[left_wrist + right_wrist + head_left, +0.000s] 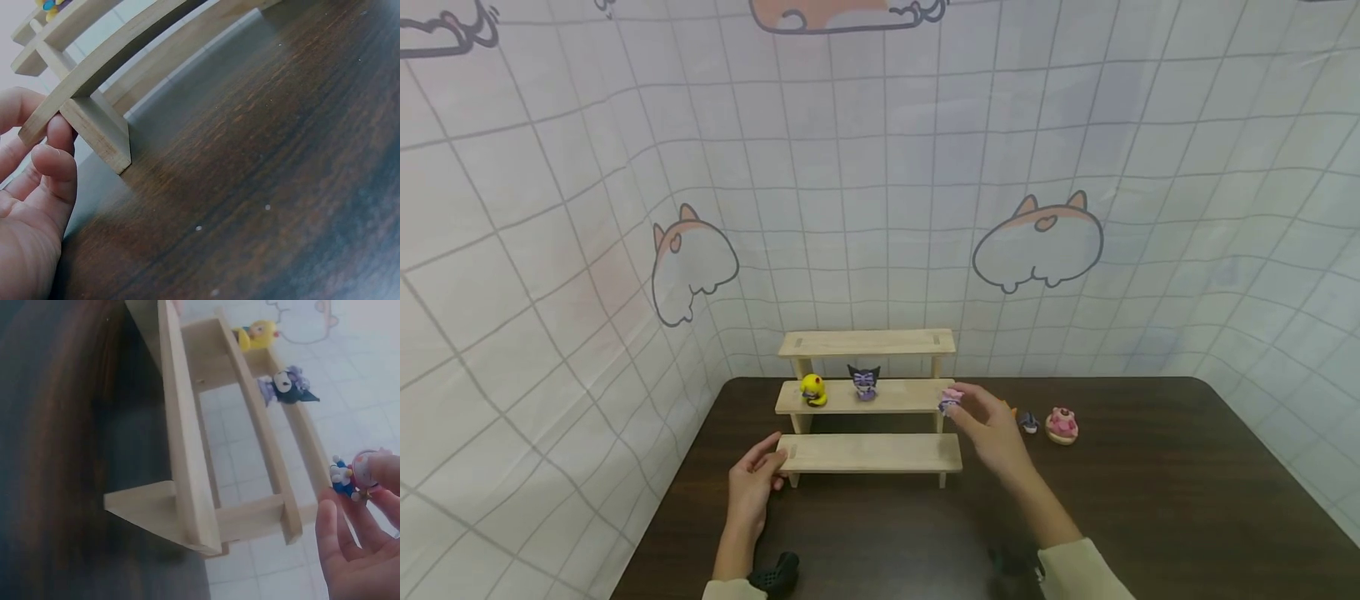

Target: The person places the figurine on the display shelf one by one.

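Right hand (996, 437), in the head view, pinches a figurine (951, 401) near the middle tier (910, 396) of the wooden stand (880, 403). Left wrist view: left hand (37, 194) grips the lowest tier (94, 70). Right wrist view: figurine seems light, rigid; pinch its head.

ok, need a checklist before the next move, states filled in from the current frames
1. Right hand grips the pink-and-blue figurine: ok.
2. Left hand holds the left end of the wooden stand's bottom step: ok.
3. Yellow figurine and black-eared purple figurine are on the middle step: ok.
4. Bare room on that step, right of the purple one: ok.
5. Held figurine touching the stand: cannot tell.
6. Pink figurine on a tan base placed on the stand: not ok, on the table.
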`<state>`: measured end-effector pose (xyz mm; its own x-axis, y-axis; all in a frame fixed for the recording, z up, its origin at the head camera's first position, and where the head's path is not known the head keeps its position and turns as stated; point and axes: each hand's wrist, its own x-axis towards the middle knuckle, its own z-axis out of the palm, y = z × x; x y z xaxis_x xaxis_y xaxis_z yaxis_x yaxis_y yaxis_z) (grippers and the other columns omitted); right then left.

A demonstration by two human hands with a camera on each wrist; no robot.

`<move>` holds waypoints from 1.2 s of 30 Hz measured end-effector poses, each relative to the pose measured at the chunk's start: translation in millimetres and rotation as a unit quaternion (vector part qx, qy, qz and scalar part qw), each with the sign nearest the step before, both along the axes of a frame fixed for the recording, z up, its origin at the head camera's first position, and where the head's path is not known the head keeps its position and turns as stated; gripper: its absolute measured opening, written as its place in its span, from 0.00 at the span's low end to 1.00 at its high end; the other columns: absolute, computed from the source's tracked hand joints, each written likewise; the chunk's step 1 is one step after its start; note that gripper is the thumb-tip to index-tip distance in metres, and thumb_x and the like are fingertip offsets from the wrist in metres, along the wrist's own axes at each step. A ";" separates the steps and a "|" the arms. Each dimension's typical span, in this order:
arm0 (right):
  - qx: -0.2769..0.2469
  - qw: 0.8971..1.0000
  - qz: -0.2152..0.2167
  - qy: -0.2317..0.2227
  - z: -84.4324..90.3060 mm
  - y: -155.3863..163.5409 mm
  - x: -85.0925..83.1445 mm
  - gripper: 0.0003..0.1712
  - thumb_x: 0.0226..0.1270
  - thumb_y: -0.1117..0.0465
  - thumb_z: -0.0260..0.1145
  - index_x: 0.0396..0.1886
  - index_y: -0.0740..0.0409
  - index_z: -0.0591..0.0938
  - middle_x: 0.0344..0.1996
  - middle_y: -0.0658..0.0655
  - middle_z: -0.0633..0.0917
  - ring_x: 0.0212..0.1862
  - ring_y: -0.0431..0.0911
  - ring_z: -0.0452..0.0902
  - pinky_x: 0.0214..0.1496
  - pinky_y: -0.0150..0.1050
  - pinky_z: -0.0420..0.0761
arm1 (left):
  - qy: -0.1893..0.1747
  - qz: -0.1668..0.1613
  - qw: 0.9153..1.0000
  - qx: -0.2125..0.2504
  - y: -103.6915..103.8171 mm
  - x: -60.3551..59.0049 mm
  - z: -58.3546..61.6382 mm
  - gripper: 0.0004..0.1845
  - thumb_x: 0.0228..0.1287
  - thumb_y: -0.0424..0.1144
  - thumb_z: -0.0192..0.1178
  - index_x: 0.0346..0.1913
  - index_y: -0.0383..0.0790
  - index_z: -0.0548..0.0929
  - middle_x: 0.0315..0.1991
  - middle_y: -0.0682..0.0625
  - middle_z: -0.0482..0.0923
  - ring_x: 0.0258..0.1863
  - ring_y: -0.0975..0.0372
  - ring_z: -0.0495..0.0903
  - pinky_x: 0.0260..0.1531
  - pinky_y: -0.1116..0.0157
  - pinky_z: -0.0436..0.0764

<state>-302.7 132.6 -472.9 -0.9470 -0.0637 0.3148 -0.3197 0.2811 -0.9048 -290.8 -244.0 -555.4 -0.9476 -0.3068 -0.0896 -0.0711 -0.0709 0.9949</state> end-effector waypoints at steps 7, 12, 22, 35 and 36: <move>0.038 0.999 0.019 0.007 9.4 -7.4 -23.5 0.23 0.73 0.53 0.68 0.64 0.55 0.81 0.55 0.58 0.87 0.55 0.52 0.84 0.55 0.44 0.82 | 0.003 -0.002 1.000 0.000 -0.5 0.7 1.1 0.23 0.71 0.36 0.64 0.67 0.40 0.79 0.30 0.58 0.84 0.24 0.66 0.77 0.24 0.72 0.76; 0.030 0.999 0.039 0.000 12.0 -13.2 -37.0 0.22 0.73 0.57 0.67 0.63 0.59 0.81 0.56 0.62 0.85 0.51 0.54 0.85 0.47 0.41 0.87 | 0.003 -0.001 1.000 -0.001 -0.9 -0.3 0.4 0.23 0.71 0.36 0.64 0.68 0.40 0.79 0.30 0.59 0.84 0.25 0.66 0.78 0.24 0.72 0.76; 0.055 0.998 0.038 -0.016 12.3 -20.9 -50.7 0.24 0.74 0.56 0.67 0.65 0.59 0.80 0.57 0.64 0.84 0.48 0.54 0.87 0.46 0.42 0.88 | 0.001 0.001 1.000 0.007 -0.7 -1.7 -1.9 0.23 0.71 0.35 0.63 0.68 0.39 0.78 0.30 0.59 0.83 0.24 0.67 0.78 0.24 0.72 0.76; 0.081 0.996 0.018 -0.029 8.7 -26.0 -55.3 0.21 0.72 0.53 0.69 0.62 0.52 0.83 0.54 0.58 0.86 0.51 0.52 0.84 0.43 0.38 0.82 | 0.010 -0.004 1.000 0.004 -1.3 0.6 -2.5 0.23 0.71 0.35 0.63 0.68 0.40 0.79 0.30 0.60 0.85 0.25 0.67 0.77 0.24 0.72 0.76; 0.082 0.996 0.018 -0.029 8.3 -26.4 -55.3 0.21 0.72 0.53 0.69 0.62 0.52 0.83 0.54 0.58 0.86 0.50 0.52 0.85 0.43 0.38 0.82 | 0.011 -0.004 1.000 0.003 -1.3 0.6 -2.5 0.23 0.71 0.35 0.63 0.68 0.40 0.79 0.30 0.60 0.85 0.25 0.67 0.77 0.24 0.72 0.76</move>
<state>-358.0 106.1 -464.5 -0.9597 -0.1432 0.2419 -0.2801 0.4155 -0.8654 -290.2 -245.3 -557.9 -0.9520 -0.2977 -0.0711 -0.0502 -0.0772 0.9958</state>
